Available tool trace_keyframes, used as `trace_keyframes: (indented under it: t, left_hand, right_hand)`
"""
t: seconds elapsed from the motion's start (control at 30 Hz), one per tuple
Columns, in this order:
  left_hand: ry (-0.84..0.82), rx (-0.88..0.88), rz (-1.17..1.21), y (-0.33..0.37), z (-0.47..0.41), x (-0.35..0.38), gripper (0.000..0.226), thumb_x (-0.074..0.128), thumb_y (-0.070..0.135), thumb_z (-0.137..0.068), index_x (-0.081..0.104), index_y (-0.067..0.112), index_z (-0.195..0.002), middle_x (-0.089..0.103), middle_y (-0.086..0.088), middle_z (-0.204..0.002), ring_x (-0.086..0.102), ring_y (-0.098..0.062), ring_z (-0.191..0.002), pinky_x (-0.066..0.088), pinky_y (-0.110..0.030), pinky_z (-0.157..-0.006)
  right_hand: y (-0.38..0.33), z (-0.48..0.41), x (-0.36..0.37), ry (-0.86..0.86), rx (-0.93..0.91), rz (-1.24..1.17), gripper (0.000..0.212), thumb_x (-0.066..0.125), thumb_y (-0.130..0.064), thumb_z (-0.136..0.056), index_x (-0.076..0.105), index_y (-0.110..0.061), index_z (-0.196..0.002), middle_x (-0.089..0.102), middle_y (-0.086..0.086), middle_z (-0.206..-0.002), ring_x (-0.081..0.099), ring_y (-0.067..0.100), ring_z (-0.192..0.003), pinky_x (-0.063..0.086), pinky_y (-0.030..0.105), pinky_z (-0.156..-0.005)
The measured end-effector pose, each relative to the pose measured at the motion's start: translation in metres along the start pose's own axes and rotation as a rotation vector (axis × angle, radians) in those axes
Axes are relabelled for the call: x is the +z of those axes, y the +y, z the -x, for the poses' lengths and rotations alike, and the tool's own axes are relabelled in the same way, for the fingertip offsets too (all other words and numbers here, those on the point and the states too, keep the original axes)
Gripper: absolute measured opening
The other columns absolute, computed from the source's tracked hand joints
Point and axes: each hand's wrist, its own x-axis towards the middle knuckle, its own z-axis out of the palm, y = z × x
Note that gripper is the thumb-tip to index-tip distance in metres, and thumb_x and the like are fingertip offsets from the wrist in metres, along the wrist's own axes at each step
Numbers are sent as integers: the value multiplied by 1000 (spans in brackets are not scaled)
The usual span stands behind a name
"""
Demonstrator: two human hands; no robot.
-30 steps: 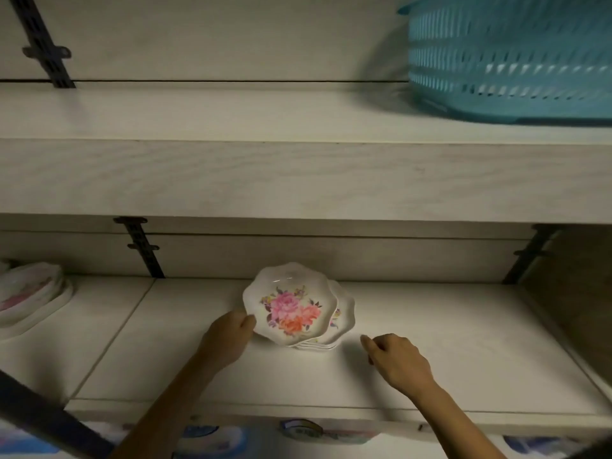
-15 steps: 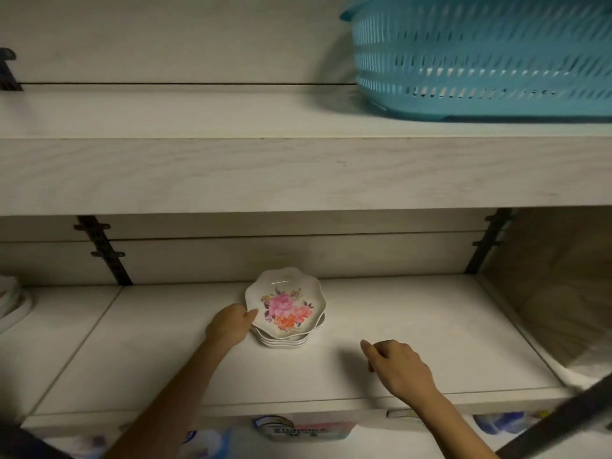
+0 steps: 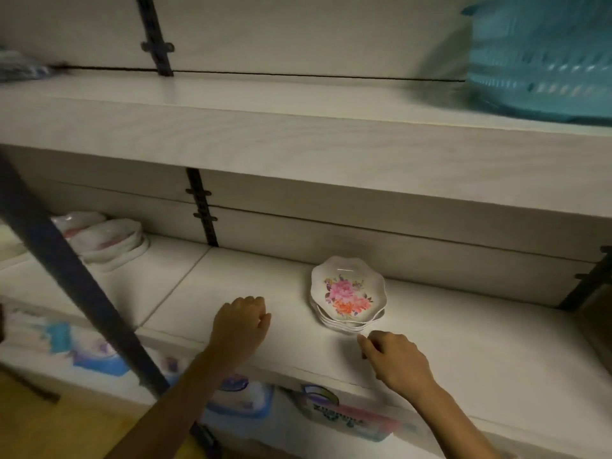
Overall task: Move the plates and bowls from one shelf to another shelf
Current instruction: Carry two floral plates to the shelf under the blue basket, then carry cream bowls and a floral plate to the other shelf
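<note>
White plate stack just beyond right grip, right of left grip; both curled, empty.

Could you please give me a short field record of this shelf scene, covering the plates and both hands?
Floral plates: small stack on the middle shelf
Left hand: fingers curled, holding nothing, left of the stack, not touching
Right hand: fingers curled, holding nothing, just before the stack
Other dishes: stacked far left, same shelf
Upper shelf: teal basket at right
</note>
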Motion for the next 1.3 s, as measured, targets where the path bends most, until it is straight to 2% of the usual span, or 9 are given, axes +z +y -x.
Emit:
trace_keyframes:
  t: [0.13,0.23,0.33,0.4,0.53,0.77,1.03,1.2,1.3]
  left_hand:
    - [7,-53,-28,-35,31,-25,17,60,26,-77,58,13,-65,54,3,-53,38,-7,-50,37,-21,-50]
    - [-47,-133,45,-62,58,-46,37,36,40,-87,59,11,-86,51,4,-72,48,-11,-68,47,-28,-70]
    - [-28,-220,50,-89,83,-68,26,42,31,-93,58,11,-97,60,-1,-89,57,-16,-85,49,-29,-81]
    - [7,-242,43,-110,99,-78,24,43,29,-93,59,11,-98,65,-4,-97,59,-17,-89,50,-28,-79]
    - [39,-272,25,-162,127,-97,24,43,32,-93,58,15,-102,65,-2,-102,57,-13,-90,43,-20,-80]
    - [40,-260,-42,-261,158,-132,24,40,33,-94,56,15,-92,53,4,-82,55,-14,-80,44,-24,-72]
    - [23,-227,-44,-362,161,-157,25,43,34,-93,58,14,-96,66,-3,-95,59,-15,-87,47,-25,-78]
    - [11,-225,-53,-414,148,-170,25,43,33,-93,58,12,-96,67,-4,-97,62,-15,-88,47,-23,-73]
    - [41,-213,-76,-444,130,-171,25,44,31,-93,58,11,-94,68,-4,-91,55,-12,-75,38,-15,-61]
  right_hand:
    - [-45,-7,17,-34,-167,47,39,36,-46,-92,63,-18,-86,70,1,-89,67,21,-77,55,37,-75]
    - [-81,-7,32,-81,-273,103,35,38,-43,-92,58,-18,-79,68,3,-84,65,25,-82,50,34,-71]
    - [-119,-4,48,-113,-377,167,30,37,-42,-92,53,-22,-77,67,5,-90,62,27,-86,43,32,-66]
    - [-145,-1,58,-125,-425,207,29,37,-42,-92,53,-22,-78,67,6,-95,60,26,-85,41,31,-65]
    - [-198,11,81,-120,-480,251,31,36,-40,-94,47,-21,-71,56,1,-81,49,22,-73,32,29,-56]
    - [-286,33,130,-61,-527,257,28,37,-34,-95,58,-17,-90,59,2,-85,47,19,-71,32,26,-54]
    - [-377,36,179,-6,-543,212,26,38,-38,-95,56,-20,-94,65,4,-103,62,24,-92,38,29,-65]
    - [-427,16,197,-19,-556,200,27,40,-37,-94,59,-19,-97,66,3,-101,63,24,-90,44,30,-68]
    - [-454,-4,208,-21,-568,192,26,41,-36,-93,60,-20,-100,65,1,-105,62,24,-94,44,32,-71]
